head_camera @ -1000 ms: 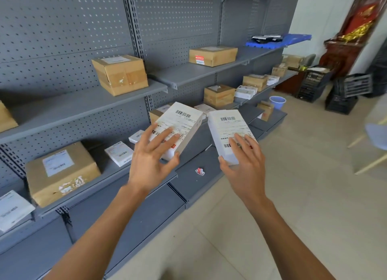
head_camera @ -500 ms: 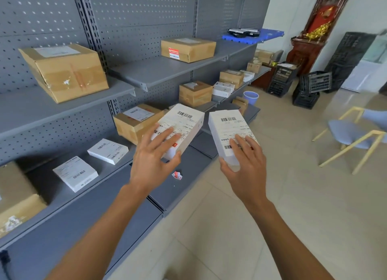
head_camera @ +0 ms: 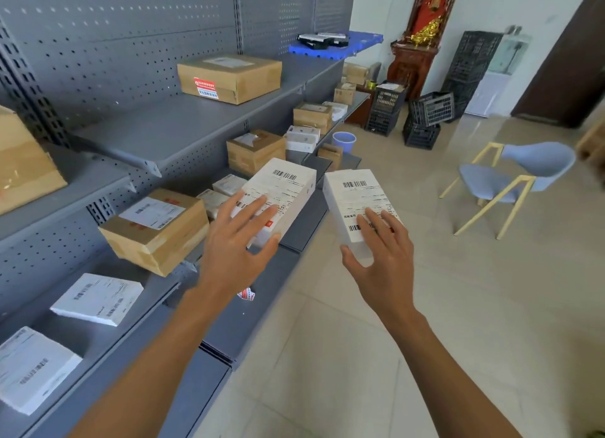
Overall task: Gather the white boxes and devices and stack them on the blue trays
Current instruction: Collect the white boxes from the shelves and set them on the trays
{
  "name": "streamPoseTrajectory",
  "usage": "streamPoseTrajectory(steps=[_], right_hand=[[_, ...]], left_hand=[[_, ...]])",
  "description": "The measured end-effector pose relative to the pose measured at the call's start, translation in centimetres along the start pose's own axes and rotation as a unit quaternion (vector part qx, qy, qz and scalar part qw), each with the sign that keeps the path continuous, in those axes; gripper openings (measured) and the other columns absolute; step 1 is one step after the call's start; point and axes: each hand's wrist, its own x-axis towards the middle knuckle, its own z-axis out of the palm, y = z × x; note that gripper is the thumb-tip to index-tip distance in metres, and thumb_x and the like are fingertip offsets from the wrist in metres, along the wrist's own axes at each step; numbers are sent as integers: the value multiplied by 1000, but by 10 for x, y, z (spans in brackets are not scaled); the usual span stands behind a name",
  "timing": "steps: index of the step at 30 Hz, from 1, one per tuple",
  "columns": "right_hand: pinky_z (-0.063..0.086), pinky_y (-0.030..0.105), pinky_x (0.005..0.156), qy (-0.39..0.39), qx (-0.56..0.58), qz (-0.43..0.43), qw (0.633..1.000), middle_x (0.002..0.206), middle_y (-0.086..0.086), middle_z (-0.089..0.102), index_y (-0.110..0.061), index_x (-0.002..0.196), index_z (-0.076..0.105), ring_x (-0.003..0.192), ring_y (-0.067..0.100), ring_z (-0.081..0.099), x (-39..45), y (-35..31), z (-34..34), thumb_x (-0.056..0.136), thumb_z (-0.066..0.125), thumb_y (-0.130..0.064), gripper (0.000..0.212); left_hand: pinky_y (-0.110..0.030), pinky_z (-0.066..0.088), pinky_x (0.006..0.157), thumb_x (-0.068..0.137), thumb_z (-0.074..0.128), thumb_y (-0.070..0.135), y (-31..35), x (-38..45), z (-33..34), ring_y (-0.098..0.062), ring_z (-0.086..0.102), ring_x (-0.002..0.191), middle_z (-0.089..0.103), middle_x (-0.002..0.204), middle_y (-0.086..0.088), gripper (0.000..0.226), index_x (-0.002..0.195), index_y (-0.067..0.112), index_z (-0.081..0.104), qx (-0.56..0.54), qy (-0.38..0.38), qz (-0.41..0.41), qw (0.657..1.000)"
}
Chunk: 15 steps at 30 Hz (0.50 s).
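A: Where are the white boxes?

B: Two are in the air beside the grey shelving (head_camera: 183,126). The left hand (head_camera: 237,251) grips one white box (head_camera: 278,195), fingers spread over its labelled top and thumb curled under its near edge. The right hand (head_camera: 381,260) holds the second white box (head_camera: 357,205) the same way, fingers fanned on the label, thumb hooked at the lower corner. The boxes sit just beside each other, not touching.

A: And the tray?

B: A blue tray (head_camera: 363,43) lies on the top shelf at the far end, with dark devices (head_camera: 322,39) on it, well apart from the hands.

A: What else is around?

B: More flat white boxes (head_camera: 98,298) lie on the lower shelf at the left, and brown cartons (head_camera: 229,77) stand on several levels. Farther off there are black crates (head_camera: 432,110), a lilac bucket (head_camera: 343,142) and a blue chair (head_camera: 514,182) on the tiled floor.
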Motion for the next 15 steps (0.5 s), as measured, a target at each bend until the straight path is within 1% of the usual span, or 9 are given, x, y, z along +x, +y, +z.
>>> streamPoseTrajectory(steps=[3, 6, 10, 15], right_hand=[[44, 47, 103, 12, -12, 14, 1000, 145, 6, 56, -11, 132, 63, 137, 31, 45, 6, 18, 8, 86, 74, -35, 53], [45, 46, 102, 18, -18, 17, 1000, 142, 6, 58, -10, 129, 65, 136, 31, 47, 15, 43, 18, 87, 72, -36, 50], [44, 44, 100, 23, -26, 34, 999, 143, 5, 58, -10, 129, 65, 134, 32, 48, 38, 86, 32, 86, 71, -37, 51], [43, 44, 101, 26, -28, 52, 998, 144, 6, 56, -10, 130, 63, 135, 32, 47, 75, 151, 50, 86, 73, -36, 53]], left_hand=[[-54, 51, 100, 92, 69, 37, -7, 12, 26, -34, 45, 139, 59, 143, -4, 46, 133, 14, 65, -27, -27, 5, 999], [-58, 50, 101, 93, 68, 40, -10, 29, 59, -32, 43, 142, 58, 144, -4, 49, 135, 15, 63, -50, -44, 11, 998], [-55, 50, 102, 91, 73, 32, -6, 64, 107, -34, 46, 139, 61, 141, -5, 45, 131, 13, 66, -46, -37, 27, 998], [-57, 50, 100, 93, 69, 34, -2, 115, 173, -34, 44, 140, 61, 141, -5, 42, 130, 13, 66, -50, -48, 34, 997]])
